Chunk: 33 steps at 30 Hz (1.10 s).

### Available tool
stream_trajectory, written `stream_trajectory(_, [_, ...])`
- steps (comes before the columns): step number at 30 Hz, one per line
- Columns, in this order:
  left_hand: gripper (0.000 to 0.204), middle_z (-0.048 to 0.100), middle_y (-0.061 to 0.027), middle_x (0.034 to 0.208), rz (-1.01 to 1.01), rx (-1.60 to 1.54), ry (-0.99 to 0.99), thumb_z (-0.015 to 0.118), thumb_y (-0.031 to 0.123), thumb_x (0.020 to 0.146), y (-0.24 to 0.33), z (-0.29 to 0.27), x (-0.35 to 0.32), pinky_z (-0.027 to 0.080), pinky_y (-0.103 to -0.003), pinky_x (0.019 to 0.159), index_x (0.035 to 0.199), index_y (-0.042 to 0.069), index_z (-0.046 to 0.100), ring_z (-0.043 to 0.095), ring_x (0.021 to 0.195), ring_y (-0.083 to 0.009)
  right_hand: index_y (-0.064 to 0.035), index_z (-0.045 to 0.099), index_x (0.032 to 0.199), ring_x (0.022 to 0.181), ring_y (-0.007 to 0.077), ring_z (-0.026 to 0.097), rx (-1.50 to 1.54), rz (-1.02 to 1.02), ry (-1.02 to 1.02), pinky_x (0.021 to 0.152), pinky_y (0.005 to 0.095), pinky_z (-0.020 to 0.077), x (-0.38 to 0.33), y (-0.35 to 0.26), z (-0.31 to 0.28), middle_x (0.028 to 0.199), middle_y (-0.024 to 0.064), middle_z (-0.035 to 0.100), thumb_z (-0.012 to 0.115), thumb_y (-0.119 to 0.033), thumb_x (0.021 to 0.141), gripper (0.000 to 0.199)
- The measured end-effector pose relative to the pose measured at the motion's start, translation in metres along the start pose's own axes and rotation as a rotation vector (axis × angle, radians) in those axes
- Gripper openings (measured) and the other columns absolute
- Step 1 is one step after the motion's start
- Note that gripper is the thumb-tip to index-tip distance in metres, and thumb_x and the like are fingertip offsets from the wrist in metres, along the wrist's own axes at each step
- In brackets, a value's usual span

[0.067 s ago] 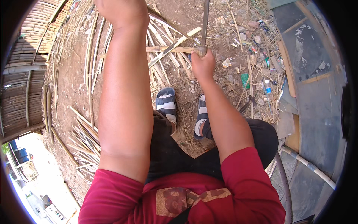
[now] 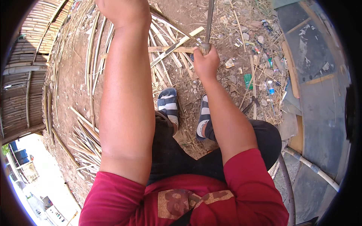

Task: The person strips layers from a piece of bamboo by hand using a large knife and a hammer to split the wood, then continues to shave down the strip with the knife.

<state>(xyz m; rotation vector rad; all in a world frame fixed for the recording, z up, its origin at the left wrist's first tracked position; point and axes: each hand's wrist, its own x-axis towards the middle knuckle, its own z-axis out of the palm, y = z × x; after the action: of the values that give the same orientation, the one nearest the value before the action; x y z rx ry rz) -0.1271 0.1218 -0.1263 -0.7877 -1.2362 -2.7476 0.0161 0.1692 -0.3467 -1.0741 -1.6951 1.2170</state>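
My right hand (image 2: pixel 206 62) is wrapped round the handle of a long knife (image 2: pixel 210 22), whose dark blade stretches away from me and out at the top edge. A thin bamboo strip (image 2: pixel 177 29) slants from near my left wrist to the knife's handle end. My left hand (image 2: pixel 124 9) is raised at the upper left; its fingers lie beyond the picture's edge, so what they hold is hidden. Behind the knife and beside my right hand, split bamboo pieces (image 2: pixel 184 41) lie crossed on the ground.
More bamboo strips (image 2: pixel 88 139) are heaped at the left, near a slatted bamboo wall (image 2: pixel 26 86). My sandalled feet (image 2: pixel 167 105) stand on bare dirt. A plastic bottle (image 2: pixel 270 87) and litter lie at the right, beside dark sheet panels (image 2: pixel 316 105) and a pole (image 2: pixel 311 165).
My right hand has shifted very slightly to the right, and the knife blade has tilted a little the same way. My left arm looks unmoved.
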Motion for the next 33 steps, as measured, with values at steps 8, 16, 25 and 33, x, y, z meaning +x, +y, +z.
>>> stream_trajectory(8, [0.042,0.029,0.0012,0.056,0.198,0.469,-0.072,0.049,0.030,0.105,-0.012,-0.013,-0.006,0.029,-0.033,0.050,0.068,0.016,0.037,0.033,0.050,-0.0141,-0.0001,0.060,0.122,0.100,0.0458,0.070,-0.641,0.236,-0.338,0.088,0.0530,0.0547,-0.042,0.070,-0.005,0.103,0.0276,0.072,0.068,-0.018,0.087,0.040])
stream_trajectory(16, [0.041,0.028,0.0019,0.055,-0.385,-0.544,-0.124,0.050,0.030,0.105,0.012,-0.007,0.003,0.026,-0.033,0.049,0.068,0.018,0.036,0.028,0.049,-0.0134,0.0044,0.062,0.116,0.092,0.0381,0.072,-0.328,0.353,-0.365,0.085,0.0471,0.0560,-0.032,0.090,0.000,0.098,0.0232,0.073,0.071,-0.016,0.083,0.040])
stream_trajectory(25, [0.040,0.028,0.0016,0.056,-0.375,-0.444,-0.104,0.049,0.030,0.106,0.006,-0.011,0.008,0.028,-0.033,0.049,0.070,0.017,0.036,0.029,0.050,-0.0140,-0.0001,0.060,0.101,0.065,0.0290,0.064,0.440,0.353,-0.191,0.068,0.0461,0.0539,0.009,0.025,0.004,0.075,0.0117,0.065,0.074,-0.017,0.086,0.027])
stream_trajectory(33, [0.041,0.030,0.0013,0.057,0.062,0.013,-0.029,0.047,0.031,0.107,-0.002,-0.003,-0.002,0.030,-0.033,0.050,0.070,0.016,0.037,0.032,0.051,-0.0142,-0.0008,0.062,0.110,0.106,0.0432,0.070,-0.576,0.303,-0.264,0.091,0.0492,0.0555,-0.045,0.059,-0.004,0.115,0.0241,0.071,0.069,-0.019,0.090,0.028])
